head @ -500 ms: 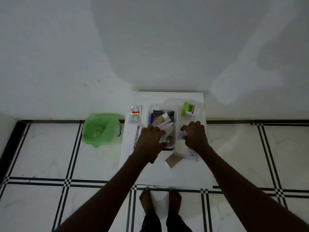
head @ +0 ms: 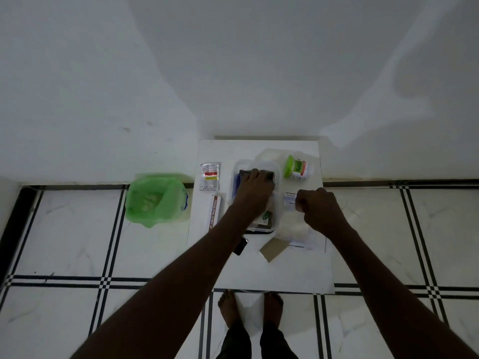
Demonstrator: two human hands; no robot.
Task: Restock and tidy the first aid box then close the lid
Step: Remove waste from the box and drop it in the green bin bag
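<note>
The clear plastic first aid box (head: 277,174) stands open in the middle of a small white table (head: 259,275), with packets inside. My left hand (head: 255,194) reaches into the box, palm down, its fingers resting on a dark packet (head: 245,174) at the far end; whatever lies under the palm is hidden. My right hand (head: 320,209) is a closed fist just right of the box, pinching the edge of a white antiseptic bandage packet (head: 289,196). A clear lid (head: 269,154) lies behind the box.
A green-capped jar (head: 298,170) lies on its side at the back right. A sachet (head: 210,176) and an ointment carton (head: 215,212) lie left of the box. A cardboard scrap (head: 272,249) and a small dark item (head: 240,246) sit in front. A green-lined bin (head: 155,199) stands on the floor to the left.
My left hand has gone deeper into the box, and the white packet it held is no longer seen. My right hand has shifted right and closed into a fist.
</note>
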